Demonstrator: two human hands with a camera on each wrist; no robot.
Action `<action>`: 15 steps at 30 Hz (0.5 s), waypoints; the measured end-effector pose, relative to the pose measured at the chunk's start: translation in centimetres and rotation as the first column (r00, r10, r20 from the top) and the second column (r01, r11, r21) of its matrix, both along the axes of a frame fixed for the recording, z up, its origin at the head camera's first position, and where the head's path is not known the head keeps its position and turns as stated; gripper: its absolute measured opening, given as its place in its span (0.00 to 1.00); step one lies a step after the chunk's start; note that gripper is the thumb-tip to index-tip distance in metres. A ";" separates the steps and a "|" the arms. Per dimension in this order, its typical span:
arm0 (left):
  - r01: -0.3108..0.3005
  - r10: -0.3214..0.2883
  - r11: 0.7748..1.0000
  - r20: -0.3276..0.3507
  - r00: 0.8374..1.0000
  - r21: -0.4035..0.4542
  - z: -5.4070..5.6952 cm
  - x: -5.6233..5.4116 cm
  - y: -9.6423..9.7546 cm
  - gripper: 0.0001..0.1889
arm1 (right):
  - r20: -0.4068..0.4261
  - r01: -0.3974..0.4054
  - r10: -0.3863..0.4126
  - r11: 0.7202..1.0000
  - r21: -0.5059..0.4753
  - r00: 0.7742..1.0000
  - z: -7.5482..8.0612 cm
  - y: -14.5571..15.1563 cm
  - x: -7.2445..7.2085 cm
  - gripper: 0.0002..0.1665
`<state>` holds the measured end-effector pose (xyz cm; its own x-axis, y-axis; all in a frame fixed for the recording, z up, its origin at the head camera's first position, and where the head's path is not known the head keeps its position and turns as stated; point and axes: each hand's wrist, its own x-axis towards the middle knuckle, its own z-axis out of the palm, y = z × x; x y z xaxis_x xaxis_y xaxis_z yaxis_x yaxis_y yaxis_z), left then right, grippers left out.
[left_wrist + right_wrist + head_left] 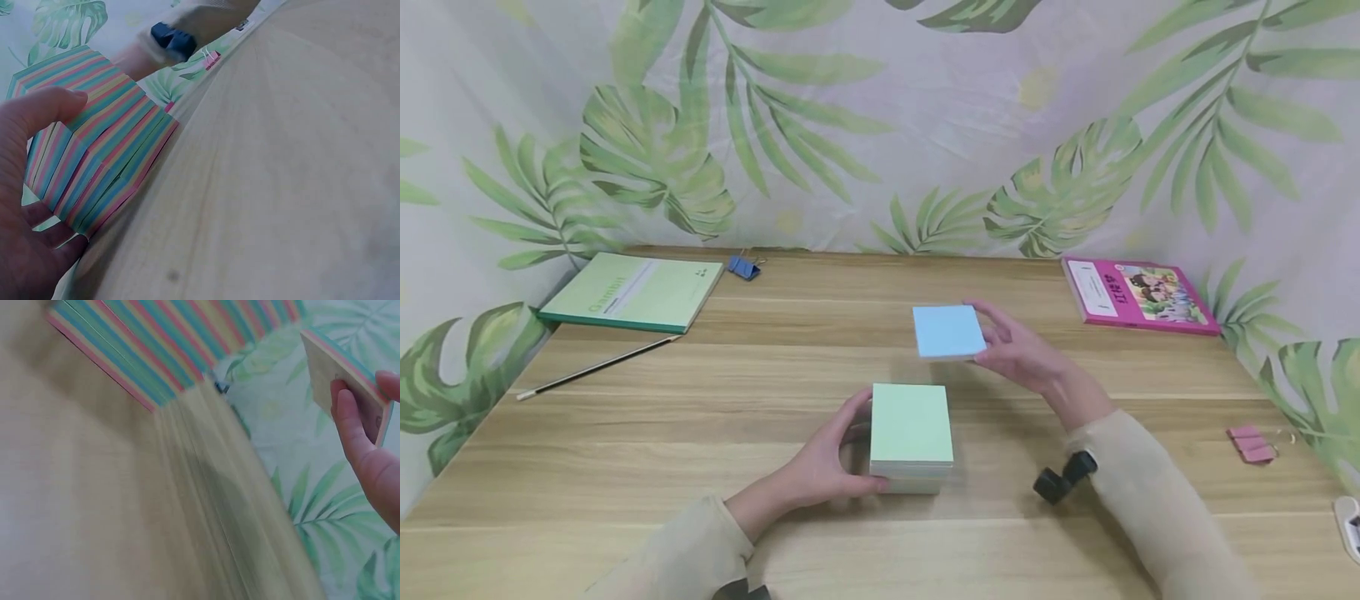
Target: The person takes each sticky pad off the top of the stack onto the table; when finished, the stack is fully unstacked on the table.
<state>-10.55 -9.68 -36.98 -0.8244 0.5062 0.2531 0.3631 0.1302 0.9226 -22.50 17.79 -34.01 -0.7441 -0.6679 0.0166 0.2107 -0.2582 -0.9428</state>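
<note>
A tall stack of sticky note pads [912, 423] stands on the table, pale green on top. Its sides show pink, blue, green and yellow stripes in the left wrist view. My left hand [823, 458] grips the stack from its left side, thumb on the near face and fingers round the far side. Behind the stack and raised above the table, my right hand [1018, 350] pinches a thin sticky note pad [949, 332] by its right edge. Its top is light blue; in the right wrist view its pale underside [322, 372] shows, with fingers against it.
A green notebook [632, 290] lies at the back left, a pencil [598, 367] in front of it and a blue binder clip [745, 267] beside it. At the back right is a pink book [1141, 293]. A pink binder clip [1252, 445] and a white object [1348, 527] lie at right.
</note>
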 end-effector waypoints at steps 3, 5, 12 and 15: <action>0.002 -0.002 1.000 0.009 1.000 0.003 0.0 0.0 0.0 0.46 | 0.047 0.028 -0.029 0.999 0.029 0.998 0.0 -1.6 -2.2 0.45; 0.002 -0.002 1.000 0.013 1.000 0.000 0.0 0.0 0.0 0.46 | 0.063 0.047 -0.052 0.996 0.076 0.997 -0.1 -2.8 -3.6 0.46; 0.013 -0.013 1.000 0.034 0.999 0.004 0.0 0.1 -0.1 0.45 | 0.125 0.051 -0.077 0.979 0.199 0.989 -0.9 -7.4 -7.2 0.50; 0.011 -0.012 1.000 0.026 1.000 0.009 0.0 0.1 -0.2 0.45 | 0.137 0.038 -0.064 0.982 0.187 0.988 -1.5 -9.2 -8.2 0.50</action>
